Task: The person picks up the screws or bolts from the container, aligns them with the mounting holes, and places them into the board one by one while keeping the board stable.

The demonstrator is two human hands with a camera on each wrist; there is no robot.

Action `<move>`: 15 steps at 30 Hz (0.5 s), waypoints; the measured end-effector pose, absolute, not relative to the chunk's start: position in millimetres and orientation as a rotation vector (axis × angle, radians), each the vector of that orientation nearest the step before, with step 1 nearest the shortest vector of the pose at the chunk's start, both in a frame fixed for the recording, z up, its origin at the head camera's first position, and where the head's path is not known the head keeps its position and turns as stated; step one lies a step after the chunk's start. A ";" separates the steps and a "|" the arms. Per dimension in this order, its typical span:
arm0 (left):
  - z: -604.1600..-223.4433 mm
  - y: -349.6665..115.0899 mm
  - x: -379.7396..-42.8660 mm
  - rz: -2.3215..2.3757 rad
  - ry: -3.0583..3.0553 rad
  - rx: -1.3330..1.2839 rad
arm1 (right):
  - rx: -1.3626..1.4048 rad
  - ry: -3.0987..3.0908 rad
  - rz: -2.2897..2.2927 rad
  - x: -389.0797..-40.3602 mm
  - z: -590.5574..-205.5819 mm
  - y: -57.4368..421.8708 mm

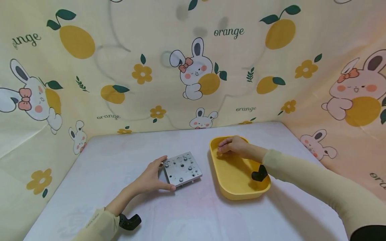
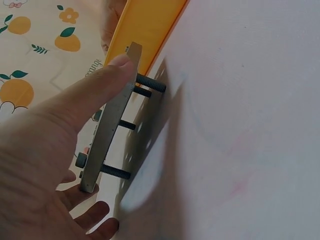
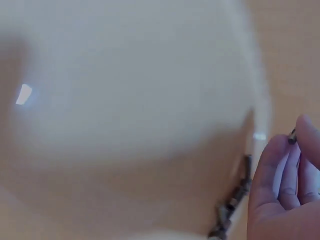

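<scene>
My left hand (image 1: 151, 179) grips a square metal plate (image 1: 186, 171) by its left side, thumb at the near edge and fingers at the far edge. Several screws sit in the plate's holes; in the left wrist view their threaded shanks (image 2: 116, 171) stick out below it, close over the table. To the right, my right hand (image 1: 236, 146) reaches into a yellow plastic bin (image 1: 233, 182). Its thumb and forefinger pinch a small dark metal screw (image 3: 292, 136), seen mostly end-on. A cluster of dark screws (image 3: 234, 199) lies along the bin's wall beside that hand.
The white-covered table (image 1: 126, 160) carries the plate and bin side by side. A printed cloth (image 1: 235, 67) with rabbits and oranges hangs behind and at the sides. Black wrist devices (image 1: 130, 222) are strapped by both cuffs.
</scene>
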State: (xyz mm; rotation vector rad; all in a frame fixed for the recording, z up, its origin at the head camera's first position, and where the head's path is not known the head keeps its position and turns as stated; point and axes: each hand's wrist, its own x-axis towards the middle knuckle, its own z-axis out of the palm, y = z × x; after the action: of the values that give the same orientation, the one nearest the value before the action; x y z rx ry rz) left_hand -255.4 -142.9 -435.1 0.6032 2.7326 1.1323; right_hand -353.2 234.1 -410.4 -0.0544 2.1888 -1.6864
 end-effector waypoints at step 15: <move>-440.0 -144.7 -254.9 1.181 2.736 0.615 | -0.015 1.776 -2.100 -329.9 -365.3 224.0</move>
State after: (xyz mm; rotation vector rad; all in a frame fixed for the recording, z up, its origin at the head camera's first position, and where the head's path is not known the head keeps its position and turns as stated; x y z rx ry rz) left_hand -254.9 -144.7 -440.0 0.6153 2.7358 1.1814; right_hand -329.9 224.0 -365.3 -0.0154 1.7757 -2.0997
